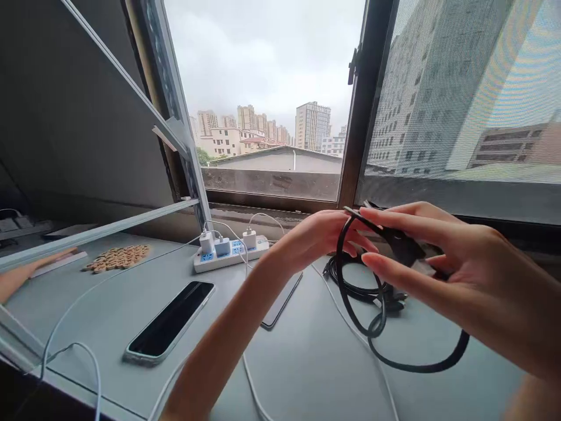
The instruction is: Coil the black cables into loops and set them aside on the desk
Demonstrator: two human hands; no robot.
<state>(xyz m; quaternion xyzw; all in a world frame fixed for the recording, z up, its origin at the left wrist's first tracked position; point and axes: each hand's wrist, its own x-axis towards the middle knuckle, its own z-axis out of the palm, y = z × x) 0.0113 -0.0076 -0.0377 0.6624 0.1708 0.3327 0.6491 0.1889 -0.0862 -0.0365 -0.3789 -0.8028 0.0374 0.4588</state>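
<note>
My right hand (473,263) pinches a black cable (344,292) by its dark connector end (401,245). The cable hangs in a loose loop above the table and curves back under my right hand. My left hand (322,234) reaches across with bent fingers closed about the upper part of the loop, its fingertips partly hidden behind the cable. Below the loop, a coiled black cable (335,275) lies on the table. A dark phone or tablet with a thin black edge (283,304) is partly covered by my left forearm.
A phone (170,321) lies on the grey table (324,362). Behind it, a white power strip (228,254) carries several chargers with white cords. Small wooden pieces (118,257) lie at left, beyond a metal frame (100,231). Another person's arm (30,272) shows at far left.
</note>
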